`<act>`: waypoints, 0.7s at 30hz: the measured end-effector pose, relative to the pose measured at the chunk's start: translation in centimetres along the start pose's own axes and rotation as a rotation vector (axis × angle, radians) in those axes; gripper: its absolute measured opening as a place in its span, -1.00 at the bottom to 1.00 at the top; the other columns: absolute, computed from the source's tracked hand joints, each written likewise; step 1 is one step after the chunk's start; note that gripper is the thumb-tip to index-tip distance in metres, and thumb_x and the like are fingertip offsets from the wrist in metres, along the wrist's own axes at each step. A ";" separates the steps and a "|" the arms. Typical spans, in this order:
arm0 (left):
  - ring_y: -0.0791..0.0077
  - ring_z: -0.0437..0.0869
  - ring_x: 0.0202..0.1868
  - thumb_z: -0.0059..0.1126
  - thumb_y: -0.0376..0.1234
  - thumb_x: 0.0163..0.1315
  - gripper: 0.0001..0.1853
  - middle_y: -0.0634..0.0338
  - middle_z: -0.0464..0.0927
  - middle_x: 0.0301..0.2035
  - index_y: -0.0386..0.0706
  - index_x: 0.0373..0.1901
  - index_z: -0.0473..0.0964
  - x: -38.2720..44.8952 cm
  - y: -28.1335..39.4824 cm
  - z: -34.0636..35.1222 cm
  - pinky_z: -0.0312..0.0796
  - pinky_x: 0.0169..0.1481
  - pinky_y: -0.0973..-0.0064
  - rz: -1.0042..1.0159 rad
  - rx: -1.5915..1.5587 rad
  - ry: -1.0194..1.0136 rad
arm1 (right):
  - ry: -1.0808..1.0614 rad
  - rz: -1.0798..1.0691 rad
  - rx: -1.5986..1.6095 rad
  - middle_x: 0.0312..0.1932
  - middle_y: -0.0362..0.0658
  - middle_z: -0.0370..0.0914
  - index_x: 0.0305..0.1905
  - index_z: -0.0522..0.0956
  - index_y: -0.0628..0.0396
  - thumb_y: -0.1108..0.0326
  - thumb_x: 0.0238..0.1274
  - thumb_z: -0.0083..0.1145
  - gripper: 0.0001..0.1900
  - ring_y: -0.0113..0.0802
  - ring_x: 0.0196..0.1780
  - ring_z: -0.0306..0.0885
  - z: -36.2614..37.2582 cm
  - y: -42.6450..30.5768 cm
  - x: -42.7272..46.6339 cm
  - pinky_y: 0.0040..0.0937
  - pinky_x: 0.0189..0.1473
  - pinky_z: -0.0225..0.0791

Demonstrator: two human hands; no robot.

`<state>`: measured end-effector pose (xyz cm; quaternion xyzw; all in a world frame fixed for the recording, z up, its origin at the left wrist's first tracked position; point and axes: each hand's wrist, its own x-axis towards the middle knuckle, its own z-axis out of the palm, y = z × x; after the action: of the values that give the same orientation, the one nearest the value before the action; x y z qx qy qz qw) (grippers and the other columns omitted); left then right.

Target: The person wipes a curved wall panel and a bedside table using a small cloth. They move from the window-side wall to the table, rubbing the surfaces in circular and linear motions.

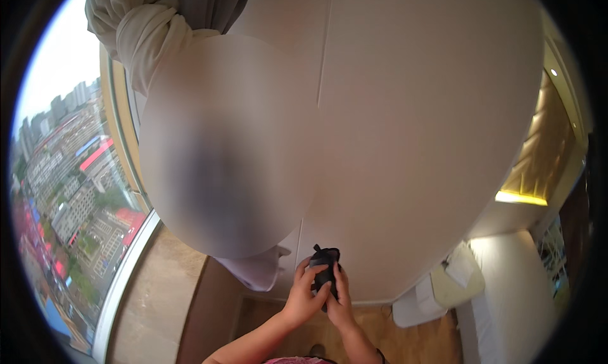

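My left hand [308, 288] and my right hand [341, 300] both hold a small black object [325, 264] low in front of me, near the wall [380, 150]. It looks like a case or pouch with a short tab sticking up at its top; its exact kind cannot be told. The left fingers and thumb lie across its front. My right hand grips it along the right side and from below, so much of its lower part is hidden. Up and left of my hands, a pale lavender cloth-like thing [256, 271] shows beneath a large blurred oval patch [218, 164].
A stone window sill [147, 288] runs along the left below a window [71, 174] over a city. A knotted beige curtain [147, 36] hangs at upper left. On the right stand a small bedside table [458, 281] and a bed [510, 278]. The floor [380, 338] is wood.
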<state>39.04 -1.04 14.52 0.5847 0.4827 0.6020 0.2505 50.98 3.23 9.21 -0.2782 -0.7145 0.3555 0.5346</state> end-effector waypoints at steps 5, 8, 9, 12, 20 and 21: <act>0.08 0.36 0.31 0.19 -0.43 0.34 -0.51 -0.12 0.06 0.34 -0.22 0.27 0.29 5.8 3.8 5.5 0.49 0.23 0.27 0.081 -0.096 0.027 | -0.090 -0.079 0.158 0.52 0.08 -0.02 0.58 0.05 -0.01 0.43 0.40 0.03 -0.29 0.01 0.54 0.07 -7.2 -1.4 7.6 -0.14 0.42 0.19; -0.16 0.19 0.40 0.15 -0.41 0.36 -0.40 -0.35 0.02 0.35 -0.30 0.36 0.11 8.5 5.6 6.2 0.27 0.35 0.10 0.222 0.011 0.100 | -0.083 -0.311 0.014 0.49 0.15 0.04 0.55 0.12 0.02 0.47 0.30 0.11 -0.26 0.10 0.49 0.12 -7.9 -2.3 12.9 -0.09 0.36 0.25; -0.08 0.19 0.41 0.12 -0.44 0.36 -0.38 -0.30 -0.02 0.38 -0.27 0.38 0.08 9.7 6.1 6.3 0.28 0.36 0.12 0.283 -0.008 0.124 | -0.070 -0.389 -0.015 0.47 0.17 0.06 0.53 0.14 0.05 0.49 0.26 0.12 -0.26 0.12 0.48 0.14 -7.8 -2.6 14.7 -0.07 0.34 0.25; 0.03 0.07 0.49 0.04 -0.47 0.38 -0.29 -0.22 -0.18 0.48 -0.26 0.48 -0.07 13.8 7.9 5.5 0.15 0.45 0.10 0.479 0.070 0.151 | 0.094 -0.510 -0.187 0.44 0.20 0.13 0.47 0.25 0.12 0.52 0.23 0.15 -0.32 0.17 0.44 0.18 -7.3 -4.8 19.4 -0.03 0.36 0.22; -0.13 -0.16 0.56 0.13 -0.42 0.31 -0.22 -0.23 -0.09 0.49 -0.35 0.50 -0.03 20.4 7.5 0.9 -0.23 0.56 0.02 0.526 0.411 0.396 | 0.463 -0.950 -0.713 0.41 -0.02 0.32 0.26 0.56 -0.17 0.52 0.16 0.18 -0.46 0.01 0.25 0.35 -4.0 -10.1 32.9 -0.12 0.20 0.23; -0.14 -0.16 0.56 0.13 -0.43 0.31 -0.22 -0.23 -0.09 0.49 -0.34 0.50 -0.03 20.7 7.0 0.9 -0.23 0.55 0.00 0.508 0.413 0.394 | 0.522 -0.994 -0.794 0.41 -0.07 0.34 0.26 0.57 -0.21 0.52 0.15 0.18 -0.46 -0.01 0.25 0.36 -4.1 -10.4 34.5 -0.13 0.20 0.22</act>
<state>37.82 14.26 30.08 0.5968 0.4727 0.6357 -0.1274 45.32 24.70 37.85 -0.1689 -0.6813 -0.2992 0.6464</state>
